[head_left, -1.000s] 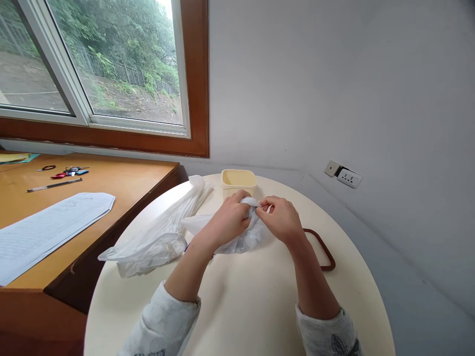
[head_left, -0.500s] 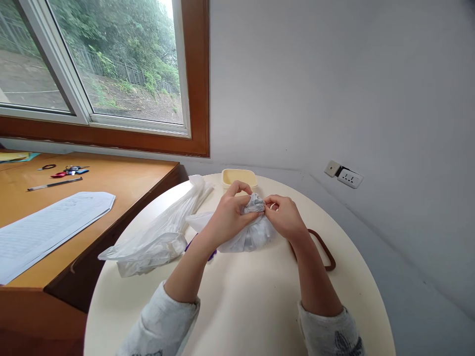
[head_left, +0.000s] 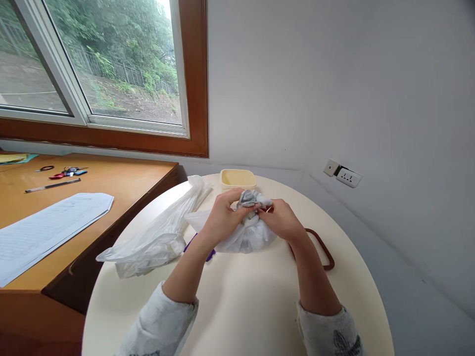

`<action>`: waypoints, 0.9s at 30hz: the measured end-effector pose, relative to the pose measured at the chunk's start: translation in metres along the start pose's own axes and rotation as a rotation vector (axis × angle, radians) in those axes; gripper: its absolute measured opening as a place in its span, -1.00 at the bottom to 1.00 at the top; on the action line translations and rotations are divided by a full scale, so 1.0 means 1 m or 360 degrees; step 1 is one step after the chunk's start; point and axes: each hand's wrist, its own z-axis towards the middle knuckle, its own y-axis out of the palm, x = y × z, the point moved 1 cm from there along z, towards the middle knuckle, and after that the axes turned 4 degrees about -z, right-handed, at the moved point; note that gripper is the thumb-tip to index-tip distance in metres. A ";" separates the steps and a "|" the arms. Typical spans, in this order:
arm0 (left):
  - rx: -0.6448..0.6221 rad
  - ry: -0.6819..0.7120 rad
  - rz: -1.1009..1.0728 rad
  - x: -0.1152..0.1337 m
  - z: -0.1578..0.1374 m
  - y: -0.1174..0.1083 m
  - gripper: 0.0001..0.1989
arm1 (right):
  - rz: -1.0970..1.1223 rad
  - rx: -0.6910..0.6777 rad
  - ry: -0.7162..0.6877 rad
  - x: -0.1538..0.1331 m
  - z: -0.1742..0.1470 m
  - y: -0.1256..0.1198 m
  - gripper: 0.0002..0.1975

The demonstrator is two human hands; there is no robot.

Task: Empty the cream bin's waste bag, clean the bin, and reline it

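A filled white plastic bag [head_left: 245,241] rests on the round table, its neck gathered and twisted into what looks like a knot. My left hand [head_left: 226,217] grips the bunched top from the left, thumb pressed across it. From the right, my right hand [head_left: 280,216] pinches the same bunched plastic with its fingertips. What the bag contains cannot be made out. Behind my hands stands a pale yellow plastic container [head_left: 238,179]. A second, flattened plastic bag [head_left: 152,249] lies left of my left forearm, and a purple item [head_left: 210,255] shows partly beneath that forearm.
On the round white table [head_left: 245,306], a brown rounded frame [head_left: 326,252] lies partly behind my right forearm. The wooden desk [head_left: 144,173] at left holds papers [head_left: 55,230], a pen [head_left: 53,185] and keys [head_left: 72,171]. A wall with a socket [head_left: 349,177] rises behind.
The bag's gathered top now stands higher and spreads wider between my hands, with the knot-like neck showing below. My left fingers have lowered around it, and my right hand has shifted slightly down.
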 end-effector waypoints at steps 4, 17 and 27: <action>0.0052 -0.0048 0.0025 -0.002 -0.001 0.000 -0.82 | -0.0064 0.0020 -0.0053 -0.005 -0.003 -0.001 -0.83; 0.0001 -0.0030 0.0089 -0.006 0.002 0.002 -0.82 | 0.0142 0.0323 -0.0320 -0.022 -0.011 -0.009 -0.85; 0.0047 -0.0119 0.0107 -0.003 -0.001 0.001 -0.71 | 0.0260 0.0002 -0.0321 -0.020 -0.013 -0.007 -0.77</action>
